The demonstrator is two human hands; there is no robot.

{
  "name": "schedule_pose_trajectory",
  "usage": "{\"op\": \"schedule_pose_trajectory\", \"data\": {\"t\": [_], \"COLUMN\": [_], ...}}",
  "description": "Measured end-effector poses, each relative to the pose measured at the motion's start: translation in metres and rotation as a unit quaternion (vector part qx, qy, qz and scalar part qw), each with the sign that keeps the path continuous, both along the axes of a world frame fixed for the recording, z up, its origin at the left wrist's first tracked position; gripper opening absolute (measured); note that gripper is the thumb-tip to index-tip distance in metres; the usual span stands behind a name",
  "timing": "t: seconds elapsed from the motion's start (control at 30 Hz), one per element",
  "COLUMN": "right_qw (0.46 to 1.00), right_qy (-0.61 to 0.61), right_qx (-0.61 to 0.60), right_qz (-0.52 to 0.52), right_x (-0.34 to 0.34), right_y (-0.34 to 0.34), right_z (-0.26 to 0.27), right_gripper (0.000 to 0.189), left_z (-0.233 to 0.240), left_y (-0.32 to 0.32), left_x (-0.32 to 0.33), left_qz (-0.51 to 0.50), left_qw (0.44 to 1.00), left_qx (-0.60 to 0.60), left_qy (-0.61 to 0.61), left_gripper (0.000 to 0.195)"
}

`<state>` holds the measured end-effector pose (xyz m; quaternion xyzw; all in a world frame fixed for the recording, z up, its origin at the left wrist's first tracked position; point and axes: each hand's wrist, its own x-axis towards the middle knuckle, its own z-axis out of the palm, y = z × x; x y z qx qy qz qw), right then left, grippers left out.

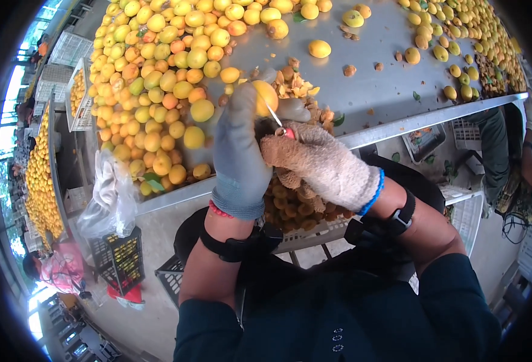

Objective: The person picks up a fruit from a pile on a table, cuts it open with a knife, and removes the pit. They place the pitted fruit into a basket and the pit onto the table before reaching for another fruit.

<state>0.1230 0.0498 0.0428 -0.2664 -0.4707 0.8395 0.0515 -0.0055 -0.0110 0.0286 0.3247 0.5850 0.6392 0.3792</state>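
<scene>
My left hand [239, 145], in a grey coated work glove, holds a yellow-orange apricot [265, 98] over the table's near edge. In my right hand [325, 160], gloved in pale stained cloth with a blue cuff, is a small knife [285, 132] with a red handle. Its thin blade lies against the apricot's side. Beyond the hands, a heap of apricot scraps and pits [293, 83] lies on the metal table [361, 104]. Below them, many brown-orange fruit pieces [293, 212] fill a crate, partly hidden by my hands.
A large pile of apricots [157, 81] covers the table's left side; another pile [465, 36] lies far right. A clear plastic bag [109, 194] hangs at the left edge above a black crate [119, 258]. A person in pink [62, 267] is at left; another person's leg [494, 154] is at right.
</scene>
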Motion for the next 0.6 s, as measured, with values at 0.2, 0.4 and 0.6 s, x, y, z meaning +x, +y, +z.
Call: {"op": "schedule_pose_trajectory", "data": {"t": [0.2,0.4,0.6], "right_qw": [0.997,0.998,0.989], "right_qy": [-0.049,0.038,0.136], "right_qx": [0.001,0.049,-0.051], "right_qz": [0.054,-0.004,-0.031], "right_x": [0.002,-0.005,0.007], "right_y": [0.006,-0.006,-0.012], "right_z": [0.011,-0.009,-0.029], "right_gripper": [0.034,0.038,0.032], "left_z": [0.016,0.005,0.011], "left_y": [-0.004,-0.004,-0.007], "left_x": [-0.001,0.002,0.007], "left_qz": [-0.025,-0.018,-0.045], "left_qw": [0.989,0.992,0.951], "left_qx": [-0.011,0.008,0.091], "left_qy": [-0.145,-0.127,-0.293], "left_gripper": [0.047,0.058,0.049]}}
